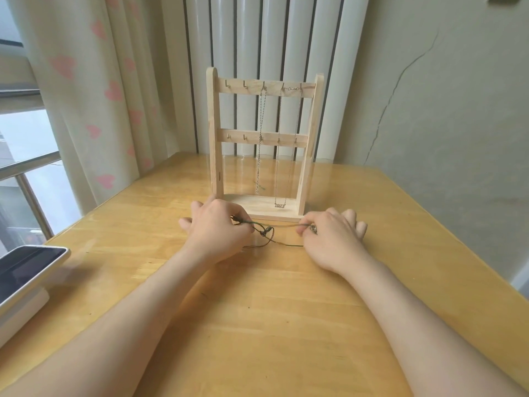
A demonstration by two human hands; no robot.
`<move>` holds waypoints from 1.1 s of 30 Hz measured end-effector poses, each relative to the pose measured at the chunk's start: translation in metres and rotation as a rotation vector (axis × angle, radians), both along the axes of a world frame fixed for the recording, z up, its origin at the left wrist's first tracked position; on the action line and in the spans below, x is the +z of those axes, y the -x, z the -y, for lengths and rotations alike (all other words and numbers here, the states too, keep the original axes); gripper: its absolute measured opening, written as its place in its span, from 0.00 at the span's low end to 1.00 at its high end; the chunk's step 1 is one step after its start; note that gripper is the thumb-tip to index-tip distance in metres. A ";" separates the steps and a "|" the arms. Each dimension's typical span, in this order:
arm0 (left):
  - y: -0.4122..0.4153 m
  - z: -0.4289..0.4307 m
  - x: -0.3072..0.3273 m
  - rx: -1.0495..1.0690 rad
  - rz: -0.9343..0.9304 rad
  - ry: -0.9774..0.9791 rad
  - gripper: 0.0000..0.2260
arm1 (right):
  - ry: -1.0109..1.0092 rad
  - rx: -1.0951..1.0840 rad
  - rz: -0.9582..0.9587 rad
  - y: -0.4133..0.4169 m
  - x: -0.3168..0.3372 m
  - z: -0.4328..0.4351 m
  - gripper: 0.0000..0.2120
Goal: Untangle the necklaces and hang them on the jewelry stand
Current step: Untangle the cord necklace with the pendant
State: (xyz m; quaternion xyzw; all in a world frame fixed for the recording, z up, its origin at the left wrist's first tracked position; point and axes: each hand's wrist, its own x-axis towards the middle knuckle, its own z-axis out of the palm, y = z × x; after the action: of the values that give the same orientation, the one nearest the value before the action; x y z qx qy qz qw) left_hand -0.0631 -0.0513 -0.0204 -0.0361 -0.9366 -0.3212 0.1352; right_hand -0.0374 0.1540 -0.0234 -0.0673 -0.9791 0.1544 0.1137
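A dark green cord necklace [267,232] with a knot in its middle stretches between my hands, just above the wooden table [257,310]. My left hand [217,233] pinches its left end. My right hand [332,236] pinches the right end, with a small metal piece at the fingertips. Right behind my hands stands the wooden jewelry stand [214,133] with two rows of hooks. A silver twisted chain [260,144] hangs from the top row's middle hook. A thin chain with a small pendant [278,156] hangs from the two hooks to the right of it.
A phone or tablet [25,267] lies on a white base at the table's left edge. A curtain with pink hearts [94,96] and a window are at the left, white pipes behind the stand, a wall at the right.
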 end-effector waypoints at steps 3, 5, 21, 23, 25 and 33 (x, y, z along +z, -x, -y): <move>-0.002 0.001 0.002 -0.083 0.132 -0.148 0.08 | 0.219 -0.018 -0.008 0.006 -0.002 0.004 0.16; -0.002 0.004 0.005 -0.170 0.204 -0.281 0.10 | 0.422 -0.038 -0.075 0.005 0.001 0.008 0.11; 0.001 -0.001 0.001 -0.400 0.138 -0.533 0.06 | 0.865 0.237 -0.079 -0.012 0.015 0.010 0.13; 0.000 -0.002 0.001 -0.405 0.120 -0.547 0.06 | 0.918 0.266 0.038 -0.014 0.016 0.012 0.12; 0.000 -0.001 0.002 -0.424 0.129 -0.561 0.06 | 0.942 0.296 0.122 -0.015 0.015 0.012 0.12; 0.000 0.004 0.002 -0.512 0.134 -0.582 0.04 | 1.009 0.301 0.057 -0.016 0.016 0.013 0.06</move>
State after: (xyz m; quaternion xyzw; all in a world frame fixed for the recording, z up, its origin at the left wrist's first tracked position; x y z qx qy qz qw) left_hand -0.0633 -0.0552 -0.0184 -0.2077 -0.7740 -0.5981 -0.0060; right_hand -0.0216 0.1410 -0.0078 0.0233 -0.7848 0.6191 0.0171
